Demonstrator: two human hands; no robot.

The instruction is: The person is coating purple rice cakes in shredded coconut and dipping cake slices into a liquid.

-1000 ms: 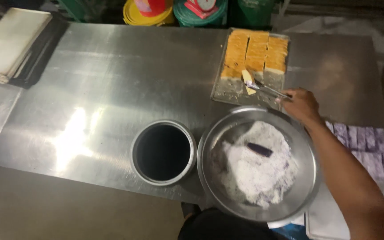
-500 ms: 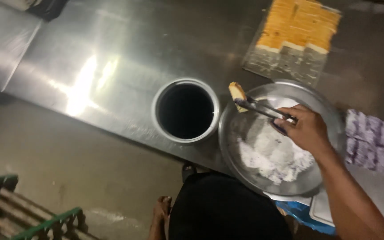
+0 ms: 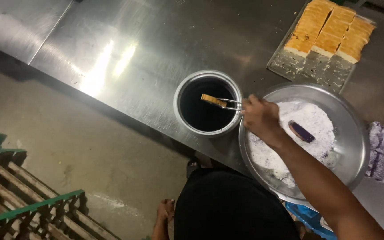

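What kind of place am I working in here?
Likely a small food-production kitchen: a long steel worktable, a tray of sliced cake, and the right hand holding tongs over a pot of dark liquid.

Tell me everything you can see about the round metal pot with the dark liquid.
The pot is a round, shiny metal cylinder, upright near the steel table's front edge, filled with very dark liquid. It sits beside the big metal bowl. The right hand holds tongs gripping a yellow cake slice over its opening.

The single head-worn camera looks steeply down from close above the steel table, facing its near edge and the floor below.
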